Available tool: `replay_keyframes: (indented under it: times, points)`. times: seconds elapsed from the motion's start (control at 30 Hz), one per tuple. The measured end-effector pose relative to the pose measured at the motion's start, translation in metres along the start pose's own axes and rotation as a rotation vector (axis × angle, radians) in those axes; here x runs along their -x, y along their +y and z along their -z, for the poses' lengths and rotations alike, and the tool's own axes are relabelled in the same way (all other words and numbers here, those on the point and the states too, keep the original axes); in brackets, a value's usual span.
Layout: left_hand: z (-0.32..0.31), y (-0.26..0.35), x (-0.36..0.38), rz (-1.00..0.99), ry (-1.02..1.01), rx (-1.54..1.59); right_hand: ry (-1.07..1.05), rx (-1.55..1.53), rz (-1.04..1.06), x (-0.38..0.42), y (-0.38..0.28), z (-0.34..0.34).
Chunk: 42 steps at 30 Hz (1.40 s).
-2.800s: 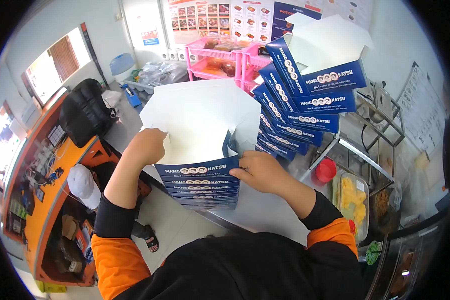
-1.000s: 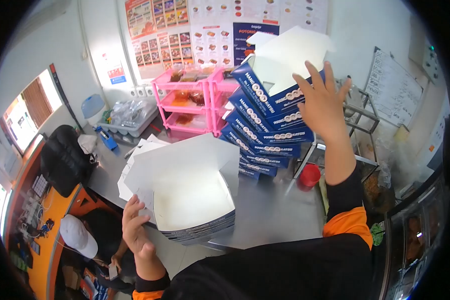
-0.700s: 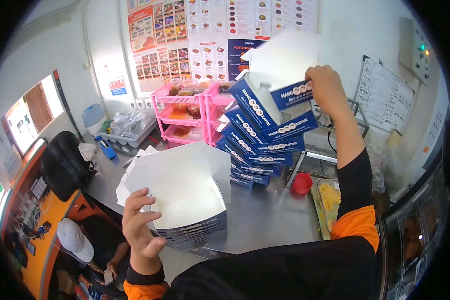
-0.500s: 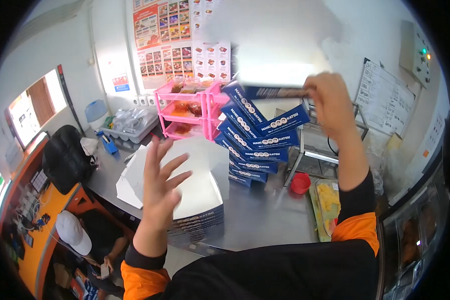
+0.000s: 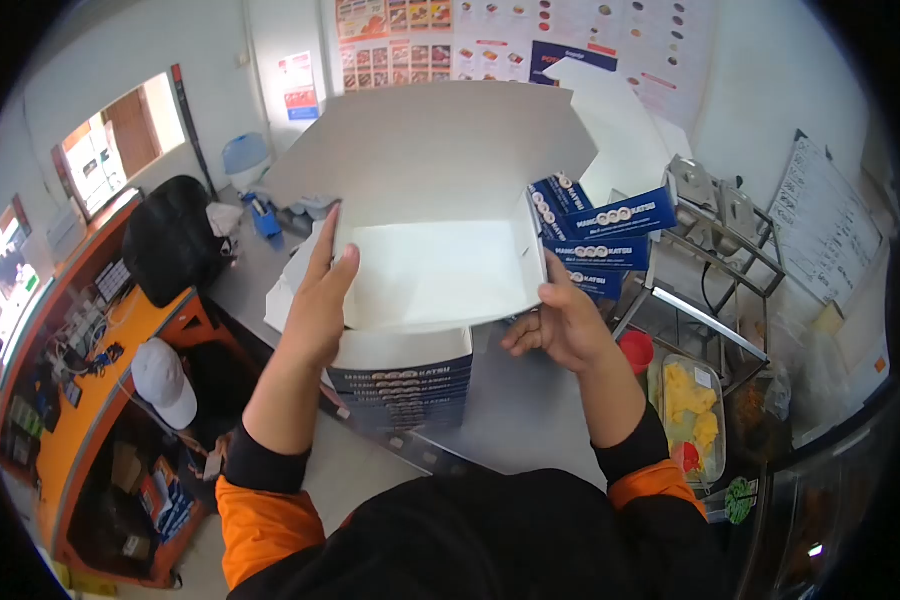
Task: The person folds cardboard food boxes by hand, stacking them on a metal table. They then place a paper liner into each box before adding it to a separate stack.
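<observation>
I'm holding an open white box (image 5: pixel 440 270) with my left hand (image 5: pixel 320 300) and right hand (image 5: pixel 560 325), right above the stack (image 5: pixel 405 380) marked "KATSU" at the counter's (image 5: pixel 530 410) front edge.

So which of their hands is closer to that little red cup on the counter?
The right. The right hand grips the open box at its right edge, just left of the red cup. The left hand holds the box's far side, further from the cup.
</observation>
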<state>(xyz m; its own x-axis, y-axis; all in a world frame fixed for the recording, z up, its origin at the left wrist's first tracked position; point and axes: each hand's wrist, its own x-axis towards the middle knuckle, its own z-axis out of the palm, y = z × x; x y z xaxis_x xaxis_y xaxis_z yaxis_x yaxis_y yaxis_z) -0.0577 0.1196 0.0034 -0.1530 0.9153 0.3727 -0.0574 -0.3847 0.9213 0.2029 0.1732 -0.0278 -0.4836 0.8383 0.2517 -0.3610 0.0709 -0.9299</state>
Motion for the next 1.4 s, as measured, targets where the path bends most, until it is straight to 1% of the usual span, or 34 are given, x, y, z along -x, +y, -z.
replay_keyframes:
  times: [0.03,0.07,0.17,0.2,0.27,0.33,0.37,0.43,0.47,0.57,0.67,0.77,0.87,0.97,1.07,1.17,1.2,1.3,1.37,1.4]
  points:
    - [0.009,-0.003,-0.004,0.016,-0.027,-0.122,-0.037,-0.113,-0.149,-0.002,0.007,-0.005]
    - [0.019,-0.010,-0.010,0.006,-0.040,-0.264,0.096,-0.139,-0.142,-0.005,0.016,-0.014]
    - [0.050,-0.009,-0.023,0.272,-0.139,-0.916,0.034,-0.008,-0.293,-0.007,0.022,-0.025]
    - [0.057,-0.011,-0.024,0.280,-0.171,-1.064,0.001,0.083,-0.306,-0.007,0.030,-0.025]
    - [0.066,-0.015,-0.029,0.288,-0.238,-1.363,-0.082,0.288,-0.278,-0.005,0.040,-0.030]
    - [0.072,-0.019,-0.030,0.213,-0.274,-1.444,-0.174,0.541,-0.270,0.000,0.038,-0.036]
    - [0.074,-0.022,-0.030,0.180,-0.293,-1.480,-0.171,0.711,-0.105,0.001,0.046,-0.035]
    - [0.077,-0.026,-0.033,0.199,-0.312,-1.494,-0.158,1.040,0.233,0.000,0.057,-0.039]
    - [0.078,-0.027,-0.034,0.205,-0.321,-1.501,-0.166,1.019,0.111,0.003,0.053,-0.040]
    - [0.084,-0.026,-0.029,0.160,-0.287,-1.468,-0.181,1.064,0.189,-0.004,0.064,-0.031]
    - [0.089,-0.029,-0.028,0.171,-0.283,-1.524,-0.163,1.161,0.229,-0.004,0.063,-0.033]
    - [0.081,-0.023,-0.025,0.158,-0.273,-1.579,-0.103,1.160,0.334,-0.004,0.070,-0.035]
    - [0.084,-0.024,-0.029,0.179,-0.313,-1.573,-0.123,1.203,0.287,-0.006,0.069,-0.034]
    - [0.087,-0.034,-0.030,0.201,-0.406,-1.614,-0.235,1.322,0.231,-0.002,0.051,-0.036]
    - [0.080,-0.031,-0.025,0.220,-0.384,-1.617,-0.039,1.210,0.327,-0.005,0.046,-0.041]
    - [0.089,-0.040,-0.020,0.184,-0.307,-1.549,-0.014,0.908,0.542,-0.023,0.050,-0.047]
    - [0.090,-0.041,-0.017,0.177,-0.291,-1.521,-0.070,0.848,0.475,-0.030,0.056,-0.047]
    - [0.090,-0.042,-0.012,0.156,-0.242,-1.464,-0.207,0.922,0.321,-0.041,0.077,-0.040]
    - [0.089,-0.049,-0.006,0.145,-0.212,-1.449,-0.209,0.924,0.318,-0.038,0.079,-0.038]
    - [0.088,-0.052,-0.005,0.172,-0.200,-1.469,-0.204,0.921,0.322,-0.037,0.082,-0.037]
